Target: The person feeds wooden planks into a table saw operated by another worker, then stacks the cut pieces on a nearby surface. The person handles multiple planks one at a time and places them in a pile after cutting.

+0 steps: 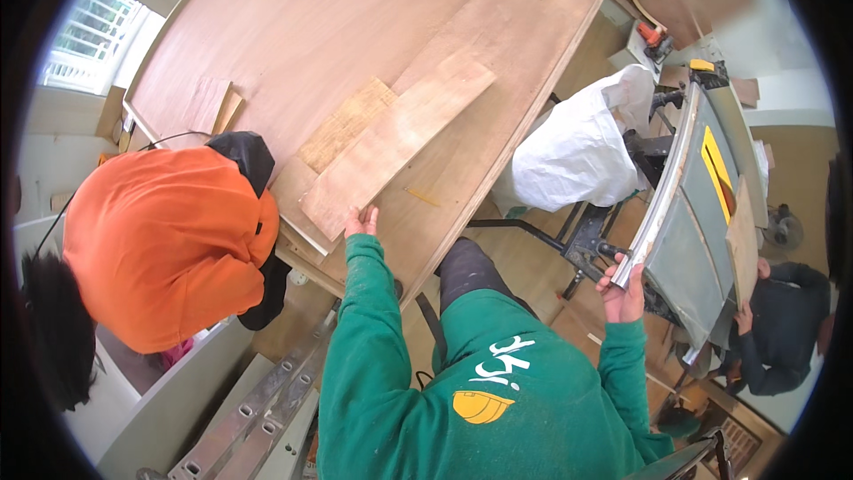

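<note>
Green-sleeved left hand (pixel 361 221): fingers up against the near end of a long, flat, pale wooden board (pixel 400 147); cannot tell whether they grip it or only touch. Board lies at a slant on a large pinkish-brown plywood-topped table (pixel 293 9), partly over a shorter yellowish wooden board (pixel 348 124). Thin yellow stick (pixel 422 197) just to its right.

Right hand (pixel 624 296): fingers curled around the end of a silver metal rail (pixel 665 196) along the near edge of a grey-topped table saw (pixel 702 222).

Container: white, crumpled sack (pixel 573 151), between table and saw, beside the saw's black frame. Contents hidden by its walls; fill not determinable.

Farther out: orange-and-black power tool (pixel 655 38) on a pale, box-shaped block (pixel 633 53), interior not visible. Dark-clothed co-worker (pixel 784 329) across the saw, hands at a brown wooden panel (pixel 740 236). Orange-hooded co-worker (pixel 169 240) bends at the table's left end.
</note>
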The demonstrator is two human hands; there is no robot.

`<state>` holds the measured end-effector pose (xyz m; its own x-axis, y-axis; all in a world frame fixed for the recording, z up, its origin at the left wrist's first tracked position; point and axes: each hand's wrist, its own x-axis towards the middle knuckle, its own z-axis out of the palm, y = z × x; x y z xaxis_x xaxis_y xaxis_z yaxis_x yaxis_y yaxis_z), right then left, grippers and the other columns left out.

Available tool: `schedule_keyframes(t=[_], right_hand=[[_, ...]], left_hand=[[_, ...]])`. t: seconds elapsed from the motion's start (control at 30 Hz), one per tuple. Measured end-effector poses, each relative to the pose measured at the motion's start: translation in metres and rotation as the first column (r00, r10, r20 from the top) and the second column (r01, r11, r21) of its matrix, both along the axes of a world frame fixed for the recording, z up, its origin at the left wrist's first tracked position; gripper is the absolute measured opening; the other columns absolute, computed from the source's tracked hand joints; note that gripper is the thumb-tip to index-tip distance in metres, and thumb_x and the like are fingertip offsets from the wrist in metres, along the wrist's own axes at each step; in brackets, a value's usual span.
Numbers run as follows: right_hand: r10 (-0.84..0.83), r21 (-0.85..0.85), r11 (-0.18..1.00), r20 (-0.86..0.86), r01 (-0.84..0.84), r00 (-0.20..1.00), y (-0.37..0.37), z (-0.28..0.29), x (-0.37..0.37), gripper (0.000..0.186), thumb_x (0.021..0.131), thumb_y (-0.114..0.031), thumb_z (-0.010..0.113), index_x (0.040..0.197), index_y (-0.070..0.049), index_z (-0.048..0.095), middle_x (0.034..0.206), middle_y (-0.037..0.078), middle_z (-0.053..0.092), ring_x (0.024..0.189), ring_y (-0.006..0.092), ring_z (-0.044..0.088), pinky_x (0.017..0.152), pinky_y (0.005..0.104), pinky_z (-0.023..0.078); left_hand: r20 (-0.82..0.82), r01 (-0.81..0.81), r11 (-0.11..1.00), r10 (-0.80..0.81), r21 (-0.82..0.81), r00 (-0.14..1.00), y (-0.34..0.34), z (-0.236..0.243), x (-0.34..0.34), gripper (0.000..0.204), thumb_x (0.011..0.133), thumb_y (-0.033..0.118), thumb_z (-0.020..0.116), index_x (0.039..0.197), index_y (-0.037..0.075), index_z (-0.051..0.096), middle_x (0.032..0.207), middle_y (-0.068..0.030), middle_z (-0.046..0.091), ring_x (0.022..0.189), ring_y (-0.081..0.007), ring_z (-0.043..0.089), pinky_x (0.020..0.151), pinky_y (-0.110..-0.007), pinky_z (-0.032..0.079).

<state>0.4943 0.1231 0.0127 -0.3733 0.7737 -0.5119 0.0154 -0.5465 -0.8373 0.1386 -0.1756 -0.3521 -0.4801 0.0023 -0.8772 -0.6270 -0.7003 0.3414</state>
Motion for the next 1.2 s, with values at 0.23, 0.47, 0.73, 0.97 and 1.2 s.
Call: schedule_keyframes(t=[0.23,0.47,0.73,0.97,1.2], right_hand=[[-0.028,-0.021,0.999,-0.066,0.027,0.997,0.001,-0.007,0.006,0.053,0.094,-0.049,0.042,0.121,-0.003,0.046,0.082,0.007,0.061,0.068,0.0171,0.060,0.060,0.0332,0.052],[-0.100,-0.113,0.990,-0.127,0.086,0.987,0.002,-0.027,0.012,0.055,0.096,-0.046,0.039,0.124,0.001,0.043,0.084,0.010,0.061,0.071,0.0218,0.064,0.062,0.0356,0.054],[-0.033,0.005,0.999,0.095,0.033,0.995,0.002,-0.030,0.006,0.053,0.095,-0.049,0.039,0.111,0.001,0.047,0.086,0.010,0.059,0.072,0.0171,0.063,0.061,0.0293,0.053],[0.021,0.050,0.998,0.110,-0.027,0.994,0.005,-0.024,0.008,0.058,0.092,-0.054,0.041,0.113,0.000,0.044,0.087,0.008,0.057,0.068,0.0139,0.061,0.057,0.0266,0.050],[0.054,0.077,0.995,0.078,-0.060,0.996,0.009,-0.040,0.008,0.059,0.094,-0.052,0.038,0.114,0.003,0.044,0.083,0.009,0.058,0.063,0.0137,0.059,0.052,0.0264,0.048]], left_hand=[[0.063,0.623,0.731,-0.634,-0.277,0.771,0.007,0.057,0.036,0.037,0.088,0.028,0.060,0.101,-0.004,0.046,0.095,-0.0171,0.049,0.081,-0.0300,0.052,0.072,-0.044,0.048],[0.027,0.952,0.094,-0.994,-0.291,0.106,0.027,0.122,0.096,0.041,0.089,0.038,0.057,0.078,-0.002,0.058,0.057,-0.0068,0.051,0.040,-0.0146,0.045,0.037,-0.031,0.042],[-0.013,0.805,-0.313,-0.929,-0.504,-0.369,0.123,0.215,0.095,0.026,0.089,0.024,0.059,0.083,-0.001,0.060,0.060,-0.0045,0.053,0.047,-0.0109,0.050,0.042,-0.027,0.046],[-0.411,0.761,-0.162,-0.762,-0.628,-0.501,0.247,0.307,0.142,0.026,0.089,0.023,0.059,0.098,-0.002,0.058,0.074,-0.0057,0.058,0.059,-0.0099,0.056,0.054,-0.023,0.048],[-0.556,0.706,-0.160,-0.506,-0.690,-0.659,0.286,0.347,0.214,0.050,0.088,0.014,0.059,0.129,-0.003,0.035,0.093,-0.0117,0.055,0.070,-0.0145,0.060,0.062,-0.025,0.051]])
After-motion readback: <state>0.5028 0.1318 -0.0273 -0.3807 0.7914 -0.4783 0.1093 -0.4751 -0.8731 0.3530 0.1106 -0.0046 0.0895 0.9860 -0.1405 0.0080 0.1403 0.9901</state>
